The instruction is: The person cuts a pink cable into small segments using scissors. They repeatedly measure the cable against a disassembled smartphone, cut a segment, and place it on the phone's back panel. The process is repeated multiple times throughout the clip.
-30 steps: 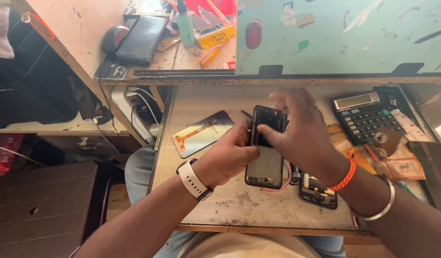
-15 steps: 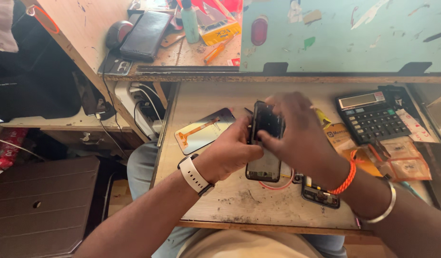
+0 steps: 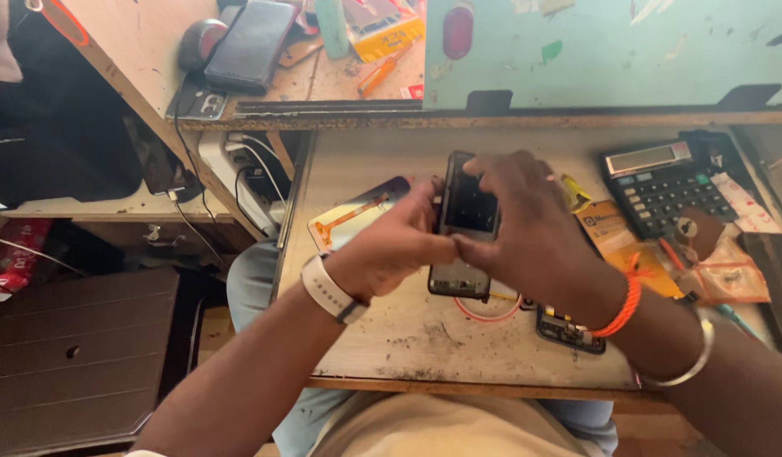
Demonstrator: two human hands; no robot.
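Observation:
A dark opened phone (image 3: 469,203) is held upright above the worn wooden work surface (image 3: 458,347). My right hand (image 3: 526,237) wraps it from the right, fingers over its top edge. My left hand (image 3: 391,250), with a white wristband, pinches its left side and lower edge. Under the hands lies a second phone body (image 3: 458,279) over a red elastic loop (image 3: 488,311). A small circuit board (image 3: 564,328) lies just right of it.
A screen panel with an orange flex cable (image 3: 353,218) lies left of the hands. A black calculator (image 3: 662,179) and paper packets (image 3: 729,275) sit at the right. An upper shelf holds a black phone (image 3: 251,42) and a yellow box (image 3: 381,30).
The held phone has been turned more upright and raised slightly, with my right fingers shifting onto its top edge. My left hand stays pinched at its side.

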